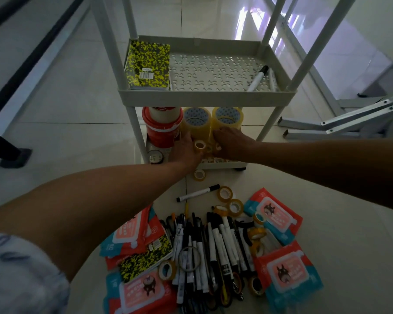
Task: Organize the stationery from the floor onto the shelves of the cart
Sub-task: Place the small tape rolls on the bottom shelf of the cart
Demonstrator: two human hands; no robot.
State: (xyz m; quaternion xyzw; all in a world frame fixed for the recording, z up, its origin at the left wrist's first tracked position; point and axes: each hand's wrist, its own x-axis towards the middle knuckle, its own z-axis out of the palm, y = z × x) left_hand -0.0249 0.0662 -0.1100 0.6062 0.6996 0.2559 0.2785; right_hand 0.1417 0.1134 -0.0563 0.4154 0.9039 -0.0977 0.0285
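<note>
Both hands are in at the bottom shelf (222,164) of the cart (210,96). The left hand (186,148) holds a small tape roll (200,146) at its fingertips, fingers loosely spread; the right hand (230,141) lies flat and fairly wide just beside it, and whether it grips anything I cannot tell. It's tight in there: two big clear tape rolls (196,123) stand right behind the fingers, a red-and-white roll stack (162,125) crowds the left corner, and a dark roll (155,157) lies at the front left edge.

The shelf above has open room through the middle, with a yellow-speckled notebook (148,65) against its left wall and a marker (257,78) by the right rim. One small roll (199,174) sits on the floor just outside the cart's front edge. Nearer the person, a loose marker (197,192), a heap of pens and markers (210,250), scattered small tape rolls (230,201) and wipe packs (274,214) cover the tiles (77,105). A metal frame (340,118) lies to the right, well apart.
</note>
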